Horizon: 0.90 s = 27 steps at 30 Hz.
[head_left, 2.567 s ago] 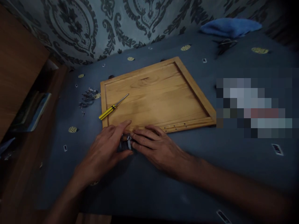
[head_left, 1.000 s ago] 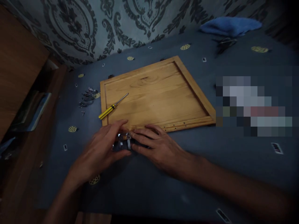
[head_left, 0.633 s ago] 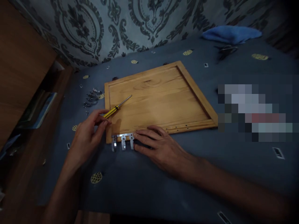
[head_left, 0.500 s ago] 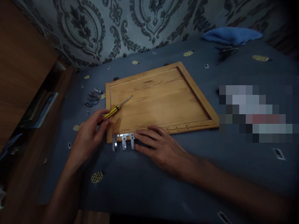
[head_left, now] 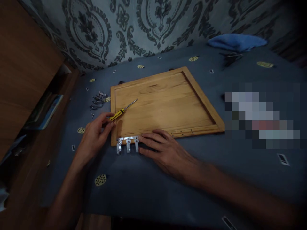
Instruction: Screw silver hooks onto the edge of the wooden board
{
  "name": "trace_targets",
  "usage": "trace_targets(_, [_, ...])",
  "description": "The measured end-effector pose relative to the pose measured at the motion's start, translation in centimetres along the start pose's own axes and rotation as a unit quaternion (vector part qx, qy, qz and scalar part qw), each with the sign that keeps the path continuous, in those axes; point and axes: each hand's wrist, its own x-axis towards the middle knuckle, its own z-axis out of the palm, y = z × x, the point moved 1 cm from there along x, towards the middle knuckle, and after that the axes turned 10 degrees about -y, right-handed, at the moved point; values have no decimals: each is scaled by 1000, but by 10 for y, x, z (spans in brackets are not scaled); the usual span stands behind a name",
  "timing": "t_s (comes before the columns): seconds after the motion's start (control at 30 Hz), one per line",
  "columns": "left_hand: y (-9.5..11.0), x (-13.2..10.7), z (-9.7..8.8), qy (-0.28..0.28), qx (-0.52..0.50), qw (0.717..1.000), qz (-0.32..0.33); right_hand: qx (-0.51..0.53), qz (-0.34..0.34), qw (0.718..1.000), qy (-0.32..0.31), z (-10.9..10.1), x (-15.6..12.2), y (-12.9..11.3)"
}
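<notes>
A framed wooden board (head_left: 155, 102) lies on dark blue patterned cloth. Along its near edge sits a metal hook rail (head_left: 129, 139), with three hooks showing and its right part hidden under my right hand (head_left: 165, 147). The fingers of that hand are stretched out, lying across the rail and the board's edge. My left hand (head_left: 97, 134) is at the board's near left corner, thumb and fingers closed at the handle end of a yellow and black screwdriver (head_left: 117, 115). The screwdriver's shaft points up and right above the board.
Small metal hardware (head_left: 98, 99) lies in a pile left of the board. A blue cloth (head_left: 237, 42) and a dark object (head_left: 230, 59) are at the far right. A blurred-out patch covers the right side. Wooden furniture (head_left: 28, 57) stands at left, beside a patterned wall.
The whole view has shifted slightly. Both hands, the screwdriver and the hook rail keep about the same places relative to the board.
</notes>
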Motion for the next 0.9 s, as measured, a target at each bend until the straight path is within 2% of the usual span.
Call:
trace_targets(0.1, [0, 0, 0, 9, 9, 1000, 9, 0, 1, 1000, -4, 0, 0, 0])
trace_targets(0.3, [2, -3, 4, -18, 19, 999, 40, 13, -10, 1000, -15, -3, 0, 0])
trace_targets(0.5, [1, -4, 7, -21, 25, 998, 54, 15, -9, 1000, -12, -3, 0, 0])
trace_targets(0.57, [4, -4, 6, -26, 27, 996, 82, 11, -8, 1000, -12, -3, 1, 0])
trace_targets(0.73, [16, -4, 9, -138, 40, 968, 204, 5, -5, 1000, -19, -5, 2, 0])
trace_targets(0.9, [19, -5, 12, -142, 43, 962, 230, 11, -5, 1000, -13, -4, 3, 0])
